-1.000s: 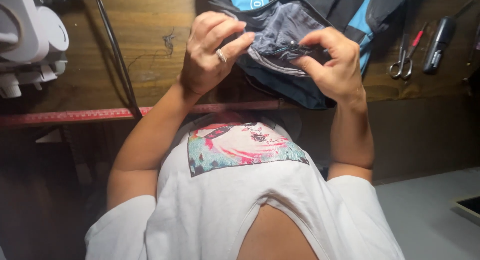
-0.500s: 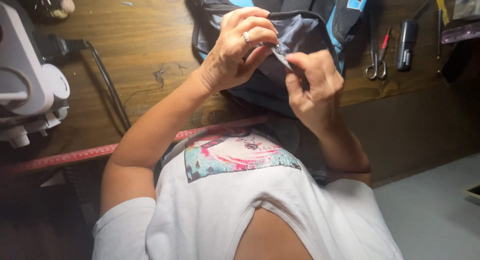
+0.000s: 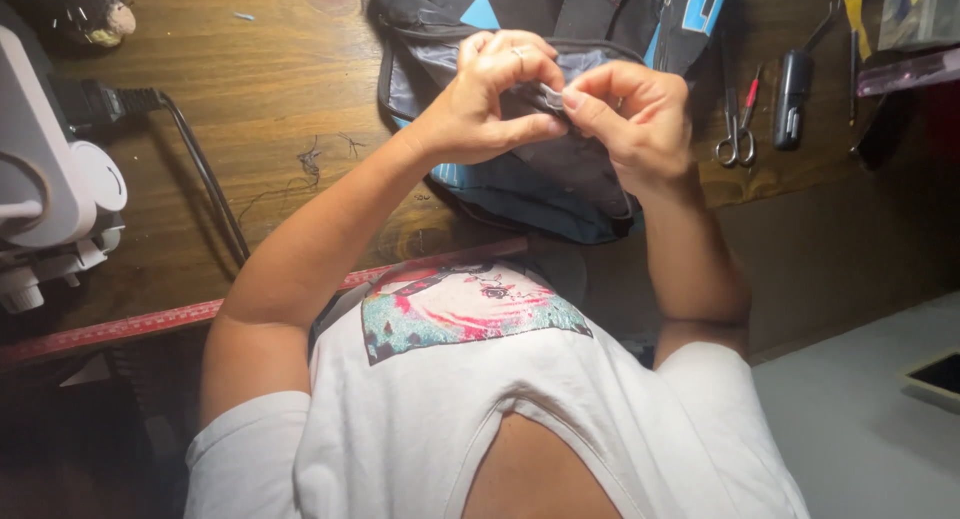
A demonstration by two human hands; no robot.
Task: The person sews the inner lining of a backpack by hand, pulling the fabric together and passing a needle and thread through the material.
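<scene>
Wooden workbench (image 3: 270, 109), dark stained, red measuring tape (image 3: 130, 327) along its front edge. On it: black-and-blue backpack (image 3: 560, 179), white sewing machine (image 3: 50, 189), black power cable (image 3: 200, 169), scissors (image 3: 738, 129)

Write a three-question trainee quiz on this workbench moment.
1. True or false: both hands pinch the dark bag.
2. What lies right of the bag? A) scissors B) a hammer C) a cup
3. What white thing sits at the table's left edge?

Key: 1 true: left hand and right hand meet at its zipper edge. 2 A. 3 the sewing machine.
</scene>
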